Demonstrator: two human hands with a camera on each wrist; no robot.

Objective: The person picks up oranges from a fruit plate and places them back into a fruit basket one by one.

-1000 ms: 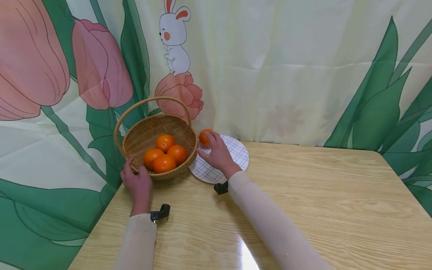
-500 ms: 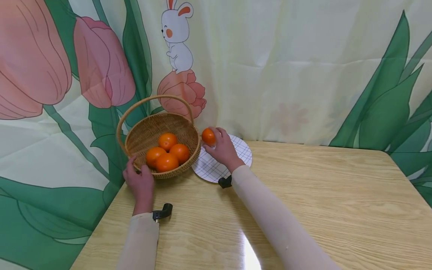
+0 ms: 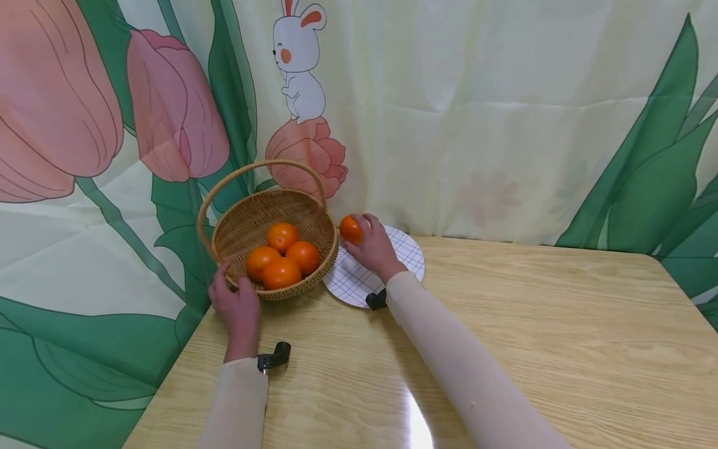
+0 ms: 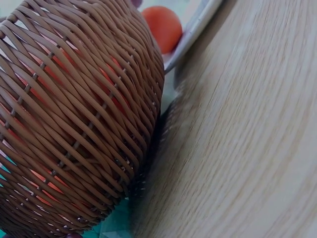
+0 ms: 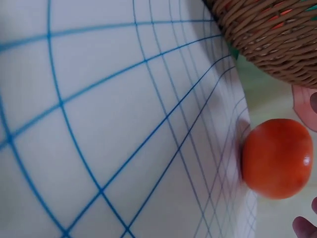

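Note:
A woven wicker basket (image 3: 269, 212) with an arched handle stands tilted toward me at the table's back left, several round orange fruits (image 3: 282, 273) inside. My left hand (image 3: 238, 305) grips its near left rim; the left wrist view shows mostly the basket's weave (image 4: 84, 109). To the basket's right lies a round white plate (image 3: 404, 255) with blue grid lines. One smooth orange-red fruit (image 5: 277, 158) sits at the plate's far left edge. Around that fruit my right hand (image 3: 373, 249) spreads its fingers; in the right wrist view the fingertips (image 5: 304, 227) stand apart from it.
The light wooden table (image 3: 533, 330) extends to the right and toward me. Behind it hangs a curtain (image 3: 449, 125) printed with tulips and a rabbit, close to the basket and plate. A black camera mount (image 3: 275, 357) sits on each wrist.
The whole head view has shifted slightly right. My right fingers have drawn back a little from the fruit, which now shows more fully. My left hand keeps its place on the basket rim.

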